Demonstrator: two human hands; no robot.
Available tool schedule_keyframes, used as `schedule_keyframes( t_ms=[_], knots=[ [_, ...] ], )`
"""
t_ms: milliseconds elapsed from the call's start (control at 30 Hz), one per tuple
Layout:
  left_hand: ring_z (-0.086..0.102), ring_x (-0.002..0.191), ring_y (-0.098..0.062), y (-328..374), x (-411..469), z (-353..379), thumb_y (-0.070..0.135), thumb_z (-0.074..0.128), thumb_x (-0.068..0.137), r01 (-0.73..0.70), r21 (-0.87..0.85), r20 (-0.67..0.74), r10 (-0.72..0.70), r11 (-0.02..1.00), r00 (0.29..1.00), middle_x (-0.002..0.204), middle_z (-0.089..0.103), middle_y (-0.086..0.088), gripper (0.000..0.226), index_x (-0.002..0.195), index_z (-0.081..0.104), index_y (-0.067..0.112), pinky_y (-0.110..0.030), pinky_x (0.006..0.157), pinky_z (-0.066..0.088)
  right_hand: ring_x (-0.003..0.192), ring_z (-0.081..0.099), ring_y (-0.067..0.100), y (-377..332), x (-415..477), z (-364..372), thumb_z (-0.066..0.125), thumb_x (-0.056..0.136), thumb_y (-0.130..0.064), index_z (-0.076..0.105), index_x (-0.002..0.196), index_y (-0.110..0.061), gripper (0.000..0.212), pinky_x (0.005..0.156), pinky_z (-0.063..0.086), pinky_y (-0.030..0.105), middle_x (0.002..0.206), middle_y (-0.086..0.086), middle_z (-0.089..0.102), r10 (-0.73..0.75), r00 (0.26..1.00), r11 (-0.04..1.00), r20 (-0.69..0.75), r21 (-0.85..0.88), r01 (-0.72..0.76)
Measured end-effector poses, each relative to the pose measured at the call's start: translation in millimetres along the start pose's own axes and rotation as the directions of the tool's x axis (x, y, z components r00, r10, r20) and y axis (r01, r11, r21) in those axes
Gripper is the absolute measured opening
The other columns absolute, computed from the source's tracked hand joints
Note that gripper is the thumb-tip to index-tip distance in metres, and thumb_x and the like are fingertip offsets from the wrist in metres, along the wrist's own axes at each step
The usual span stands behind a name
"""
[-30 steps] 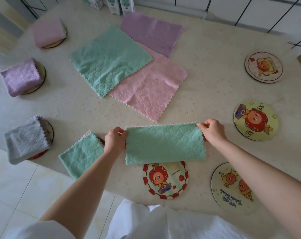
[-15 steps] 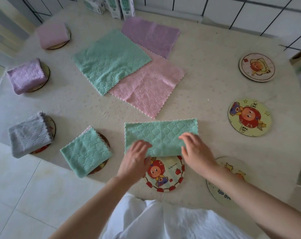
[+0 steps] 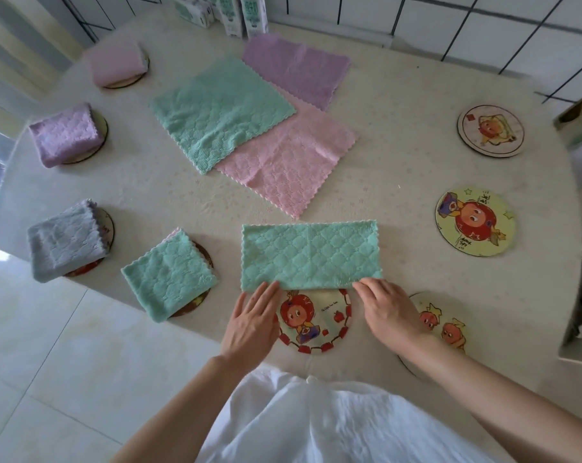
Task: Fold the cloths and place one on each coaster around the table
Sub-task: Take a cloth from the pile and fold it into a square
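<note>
Green and quilted, the half-folded cloth (image 3: 311, 255) now lies flat on the table (image 3: 399, 95), where a second ago it hung pinched by its far corners between both hands; its near edge just overlaps the cartoon coaster (image 3: 316, 329) in front of the person. Left hand (image 3: 251, 324) and right hand (image 3: 388, 312) have slid back to the near corners, fingers straight, resting on the edge and gripping nothing. That first fold looks settled, so a second fold across probably comes next, before the cloth goes onto that coaster
</note>
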State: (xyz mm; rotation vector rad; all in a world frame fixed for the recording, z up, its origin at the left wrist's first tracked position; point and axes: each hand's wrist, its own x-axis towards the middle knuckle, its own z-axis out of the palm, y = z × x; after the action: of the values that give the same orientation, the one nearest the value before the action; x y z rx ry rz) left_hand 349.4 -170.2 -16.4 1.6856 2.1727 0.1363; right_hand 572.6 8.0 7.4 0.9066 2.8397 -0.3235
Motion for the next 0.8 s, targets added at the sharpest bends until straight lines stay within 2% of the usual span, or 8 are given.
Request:
schedule_keyframes(
  t_ms=[167,300,367,533,600,700,733,800],
  knots=[
    [0.015,0.144,-0.018,-14.6,-14.0,-1.0,0.027,0.061,0.086,0.112,0.015,0.0,-0.112,0.994,0.994,0.155,0.019,0.003,0.073,0.149,0.025,0.02,-0.049,0.115,0.013,0.09,0.06,0.024,8.7,6.2,-8.7,0.07,0.059,0.013,0.06,0.108,-0.006,0.054,0.075,0.054,0.033,0.104,0.007,0.06,-0.022,0.994,0.995,0.105,-0.094,0.032],
    [0.008,0.145,-0.015,-11.1,-10.3,-1.5,0.027,0.057,0.09,0.149,-0.013,0.005,-0.149,0.989,0.989,0.155,0.011,0.007,0.071,0.149,0.018,0.022,-0.049,0.117,0.012,0.101,0.052,0.025,4.9,14.6,-15.7,0.066,0.064,0.009,0.052,0.114,-0.008,0.054,0.087,0.05,0.036,0.114,0.009,0.053,-0.034,0.981,0.983,0.19,-0.168,0.067],
    [0.013,0.144,-0.016,-12.0,-9.1,-2.3,0.027,0.059,0.088,0.146,0.016,-0.006,-0.146,0.989,0.989,0.154,0.015,0.006,0.071,0.148,0.022,0.02,-0.049,0.116,0.012,0.106,0.049,0.025,2.4,19.5,-16.8,0.061,0.069,0.008,0.047,0.119,-0.01,0.056,0.093,0.047,0.037,0.119,0.01,0.048,-0.042,0.977,0.98,0.208,-0.182,0.08],
    [0.033,0.138,-0.019,-17.6,-9.0,-5.2,0.028,0.07,0.078,0.077,0.173,-0.001,-0.078,0.982,0.997,0.15,0.037,0.0,0.073,0.143,0.039,0.017,-0.052,0.111,0.025,0.102,0.046,0.024,-0.2,29.3,-20.9,0.068,0.065,0.004,0.041,0.117,-0.014,0.061,0.086,0.045,0.035,0.115,0.008,0.044,-0.017,0.972,0.971,0.235,-0.226,0.072],
    [0.036,0.137,-0.019,-19.4,-8.8,-4.8,0.028,0.07,0.077,0.074,0.199,-0.018,-0.072,0.977,0.997,0.149,0.038,0.0,0.072,0.142,0.041,0.017,-0.052,0.111,0.027,0.094,0.05,0.024,1.0,33.2,-21.3,0.069,0.062,0.006,0.046,0.111,-0.013,0.057,0.079,0.047,0.035,0.106,0.007,0.049,-0.014,0.978,0.969,0.208,-0.237,0.064],
    [0.035,0.137,-0.02,-22.1,-5.6,-3.7,0.028,0.07,0.078,0.084,0.234,-0.051,-0.074,0.969,0.996,0.148,0.039,-0.002,0.07,0.141,0.043,0.016,-0.051,0.112,0.024,0.066,0.047,0.02,-1.1,36.8,-27.9,0.069,0.052,0.013,0.053,0.082,-0.012,0.043,0.058,0.038,0.031,0.074,0.001,0.048,-0.025,0.992,0.975,0.127,-0.217,0.052],
    [0.033,0.138,-0.02,-22.4,-3.5,-4.4,0.029,0.069,0.079,0.091,0.239,-0.055,-0.081,0.967,0.995,0.149,0.037,-0.002,0.069,0.142,0.042,0.016,-0.051,0.112,0.024,0.061,0.043,0.018,-3.7,36.9,-33.1,0.065,0.054,0.014,0.051,0.075,-0.013,0.037,0.057,0.036,0.03,0.068,-0.002,0.044,-0.038,0.994,0.983,0.101,-0.173,0.055],
    [0.026,0.141,-0.021,-22.2,2.2,-8.2,0.033,0.063,0.084,0.127,0.232,-0.056,-0.117,0.964,0.992,0.152,0.03,-0.003,0.069,0.144,0.035,0.016,-0.052,0.115,0.019,0.065,0.044,0.018,-8.6,35.0,-42.6,0.051,0.065,0.012,0.05,0.075,-0.014,0.028,0.061,0.04,0.029,0.07,-0.005,0.046,-0.069,0.994,0.994,0.079,-0.073,0.075]
  ],
)
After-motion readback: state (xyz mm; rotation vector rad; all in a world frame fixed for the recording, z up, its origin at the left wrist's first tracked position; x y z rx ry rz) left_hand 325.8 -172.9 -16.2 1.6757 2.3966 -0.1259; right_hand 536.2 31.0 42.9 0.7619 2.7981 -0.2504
